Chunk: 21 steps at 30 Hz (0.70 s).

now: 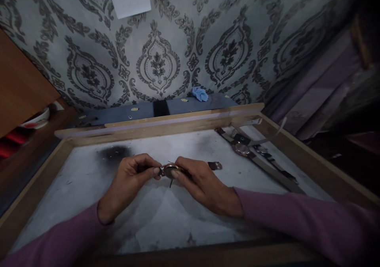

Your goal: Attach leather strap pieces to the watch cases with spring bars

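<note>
A wristwatch [170, 171] with a round case and gold-coloured rim is held up between both hands, above the white tray floor. My right hand [197, 178] grips the case, its thumb on the near edge. My left hand [133, 176] pinches the watch's left end, where the strap joins the case. A dark strap end with a buckle [215, 165] shows past my right hand; whether it belongs to this watch I cannot tell. A thin dark pin-like piece [170, 184] sticks out below the case.
A wooden-rimmed tray [184, 117] surrounds the work. At its right lie several watches, one with a long strap [242, 149]. A crumpled blue cloth [200, 94] rests behind the rim, against the patterned wall. An orange-brown cabinet [23, 81] stands left.
</note>
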Motion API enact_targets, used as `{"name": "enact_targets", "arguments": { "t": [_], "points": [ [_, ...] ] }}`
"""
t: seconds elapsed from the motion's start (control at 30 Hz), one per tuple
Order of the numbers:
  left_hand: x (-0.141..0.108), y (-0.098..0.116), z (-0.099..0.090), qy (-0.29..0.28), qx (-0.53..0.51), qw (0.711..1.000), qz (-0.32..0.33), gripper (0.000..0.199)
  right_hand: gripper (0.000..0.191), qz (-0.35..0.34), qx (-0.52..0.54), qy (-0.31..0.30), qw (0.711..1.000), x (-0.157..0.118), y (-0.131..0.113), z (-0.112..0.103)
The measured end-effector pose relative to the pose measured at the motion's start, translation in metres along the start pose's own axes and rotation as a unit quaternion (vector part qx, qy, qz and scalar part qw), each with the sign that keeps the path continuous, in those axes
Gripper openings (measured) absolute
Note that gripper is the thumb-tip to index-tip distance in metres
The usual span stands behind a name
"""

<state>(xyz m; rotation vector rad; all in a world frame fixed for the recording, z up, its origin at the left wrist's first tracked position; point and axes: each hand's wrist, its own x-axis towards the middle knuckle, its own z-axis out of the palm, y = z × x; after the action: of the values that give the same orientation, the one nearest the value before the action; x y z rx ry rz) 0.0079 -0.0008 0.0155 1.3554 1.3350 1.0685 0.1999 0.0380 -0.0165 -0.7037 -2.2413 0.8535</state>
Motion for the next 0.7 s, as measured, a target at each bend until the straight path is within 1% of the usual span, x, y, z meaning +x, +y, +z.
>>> {"name": "enact_targets", "arguments": {
  "t": [0.17,0.37,0.53,0.7],
  "points": [
    [0.0,-0.004,-0.001,-0.001,-0.008,1.0,0.001,0.005,0.027,0.052,0.052,-0.008,0.997,0.001,-0.003,-0.001],
    [0.003,-0.009,0.0,-0.006,-0.026,1.0,-0.009,0.004,0.028,0.088,0.082,-0.016,0.993,0.001,0.0,0.001],
    [0.004,-0.009,0.0,0.001,-0.026,1.0,-0.005,0.004,0.028,0.102,0.087,-0.012,0.991,0.002,-0.001,0.001],
    [0.005,-0.012,0.0,-0.004,-0.041,0.999,-0.003,0.006,0.029,0.103,0.095,-0.004,0.99,0.003,-0.004,0.0]
  ]
}}
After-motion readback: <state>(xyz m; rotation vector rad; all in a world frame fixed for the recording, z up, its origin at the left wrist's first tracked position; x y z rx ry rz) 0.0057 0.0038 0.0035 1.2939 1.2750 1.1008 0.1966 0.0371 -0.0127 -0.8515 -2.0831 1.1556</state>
